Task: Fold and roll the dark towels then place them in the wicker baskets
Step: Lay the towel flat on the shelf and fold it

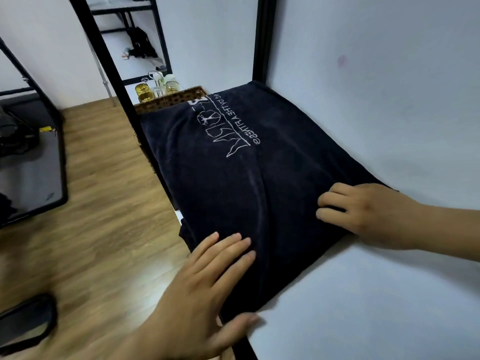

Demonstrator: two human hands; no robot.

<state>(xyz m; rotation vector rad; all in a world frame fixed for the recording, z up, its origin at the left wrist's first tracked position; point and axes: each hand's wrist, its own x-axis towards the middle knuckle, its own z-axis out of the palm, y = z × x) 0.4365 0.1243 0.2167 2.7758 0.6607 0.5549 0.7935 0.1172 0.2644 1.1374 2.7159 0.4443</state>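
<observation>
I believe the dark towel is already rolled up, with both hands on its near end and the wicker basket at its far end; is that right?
Not quite: the head view shows the dark towel spread out flat, not rolled up. The left hand and right hand are on its near end, and the wicker basket is at its far end.

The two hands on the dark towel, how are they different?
The left hand lies flat on the dark towel with straight, spread fingers; the right hand has bent fingers. The left hand is on the side by the floor, the right hand on the side by the wall. The left hand's thumb shows; the right hand's is hidden, so its grip cannot be judged. Both touch the towel's near end.
</observation>
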